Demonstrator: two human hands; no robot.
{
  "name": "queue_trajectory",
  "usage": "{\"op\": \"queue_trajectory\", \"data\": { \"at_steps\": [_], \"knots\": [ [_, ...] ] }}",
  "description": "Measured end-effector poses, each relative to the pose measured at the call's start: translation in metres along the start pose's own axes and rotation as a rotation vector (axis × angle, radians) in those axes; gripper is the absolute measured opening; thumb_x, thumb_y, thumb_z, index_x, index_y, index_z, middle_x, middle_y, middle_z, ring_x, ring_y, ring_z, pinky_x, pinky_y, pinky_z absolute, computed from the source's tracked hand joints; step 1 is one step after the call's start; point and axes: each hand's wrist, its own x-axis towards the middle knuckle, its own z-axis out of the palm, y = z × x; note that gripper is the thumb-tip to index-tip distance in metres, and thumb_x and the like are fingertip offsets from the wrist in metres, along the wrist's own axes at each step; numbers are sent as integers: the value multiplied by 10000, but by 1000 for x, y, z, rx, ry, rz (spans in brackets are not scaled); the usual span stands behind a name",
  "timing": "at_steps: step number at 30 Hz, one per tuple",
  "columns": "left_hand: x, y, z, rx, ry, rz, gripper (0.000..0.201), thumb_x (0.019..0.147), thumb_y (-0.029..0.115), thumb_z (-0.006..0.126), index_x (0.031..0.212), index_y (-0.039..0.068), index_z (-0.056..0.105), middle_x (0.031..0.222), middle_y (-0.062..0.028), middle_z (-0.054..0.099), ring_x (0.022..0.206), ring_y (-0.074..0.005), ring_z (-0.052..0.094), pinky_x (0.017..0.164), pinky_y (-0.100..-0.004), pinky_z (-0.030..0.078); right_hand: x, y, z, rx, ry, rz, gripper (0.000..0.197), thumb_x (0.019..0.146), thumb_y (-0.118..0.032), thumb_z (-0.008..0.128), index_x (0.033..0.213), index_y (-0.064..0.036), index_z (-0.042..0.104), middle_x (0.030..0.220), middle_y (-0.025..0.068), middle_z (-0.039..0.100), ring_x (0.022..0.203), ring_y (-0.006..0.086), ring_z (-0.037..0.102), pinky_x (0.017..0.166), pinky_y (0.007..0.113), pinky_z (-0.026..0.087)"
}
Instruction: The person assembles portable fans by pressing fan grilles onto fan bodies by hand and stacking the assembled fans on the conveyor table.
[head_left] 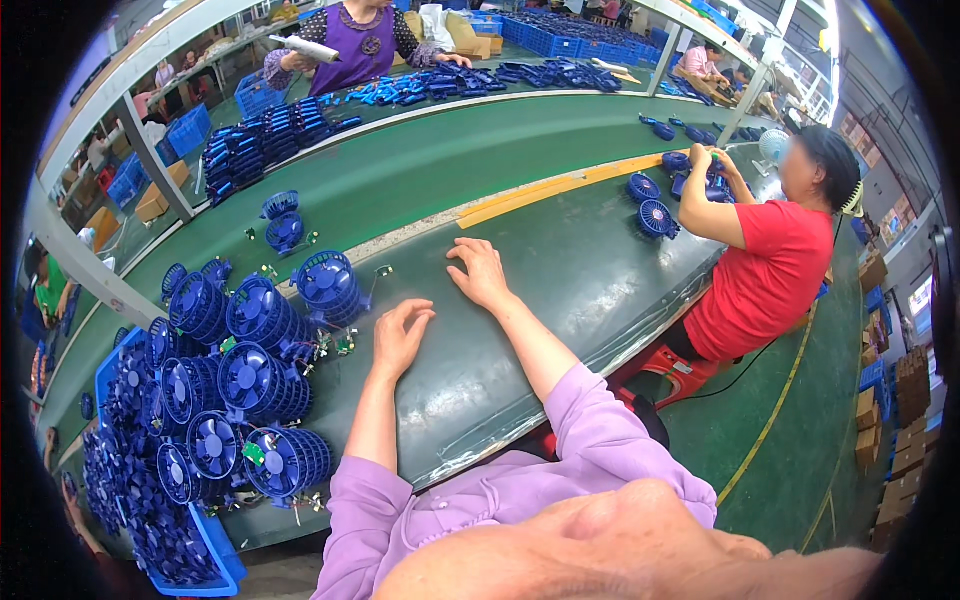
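Observation:
My left hand rests on the dark green worktable, fingers loosely bent and a little apart, with nothing visible in it. Further forward and to the right, my right hand lies on the same surface with its fingers spread, also holding nothing. Nearest to my left hand are stacked blue fan heads with round grille cages. Small green circuit boards on thin wires hang from several of them. Another such fan stands at the near end of the stack.
A blue crate full of blue fan blades stands at the left. Beyond the table runs a green conveyor belt. A co-worker in red handles fans at the right; another in purple stands across, behind piled blue parts.

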Motion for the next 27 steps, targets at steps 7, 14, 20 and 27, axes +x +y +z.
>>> {"op": "queue_trajectory", "data": {
  "at_steps": [7, 14, 20, 27],
  "knots": [
    [1, 2, 0, -8, -9, -14, 187, 853, 60, 622, 1029, 17, 665, 921, -98, 724, 897, -187, 699, 795, -292, 518, 1, -1, -2, -8, 7, 6, 241, 739, -125, 711, 970, -84, 659, 1203, 132, 586, 1159, 324, 500, 957, 447, 395],
    [0, 5, 1, -35, 20, -17, 160, 839, 74, 624, 991, 43, 661, 882, -86, 723, 869, -235, 698, 776, -322, 520, 1, -3, -2, -4, 5, 9, 239, 736, -125, 712, 967, -87, 667, 1192, 126, 595, 1150, 323, 508, 950, 447, 400],
    [-2, -3, 1, -41, 27, 12, 163, 839, 75, 627, 996, 46, 663, 887, -89, 723, 867, -232, 703, 771, -329, 527, 1, -1, 4, -38, -11, 21, 242, 741, -132, 710, 978, -97, 673, 1222, 129, 589, 1169, 325, 501, 962, 446, 396],
    [-1, 1, 3, -46, 23, 29, 179, 847, 59, 627, 1022, 42, 657, 899, -102, 717, 875, -222, 705, 758, -317, 539, 0, 2, 1, -41, -29, 33, 248, 741, -144, 718, 983, -118, 669, 1234, 112, 588, 1173, 312, 500, 958, 442, 408]
  ]
}}
